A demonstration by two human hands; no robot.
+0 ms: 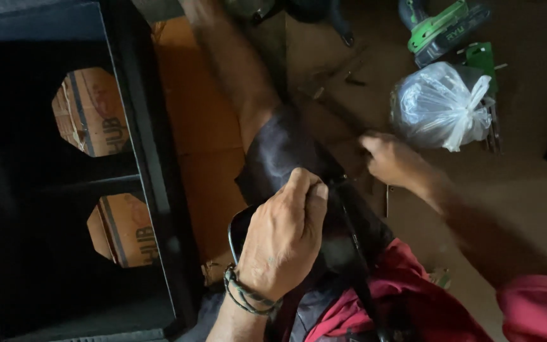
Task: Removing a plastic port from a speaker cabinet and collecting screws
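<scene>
My left hand [283, 240], with cord bracelets at the wrist, is closed on the top of a thin black strip [352, 244] that runs down across my lap. My right hand [387, 157] reaches out over the brown floor with its fingers curled; what it pinches is too blurred to make out. My bare leg in dark shorts [280, 152] stretches away from me between the two hands. My red shirt [400, 291] fills the lower right.
A black wooden box [153, 158] with two octagonal holes lies at the left on orange cardboard [204, 126]. A knotted clear plastic bag [441, 104] and a green power tool [441, 28] sit at the upper right, with small loose metal parts nearby.
</scene>
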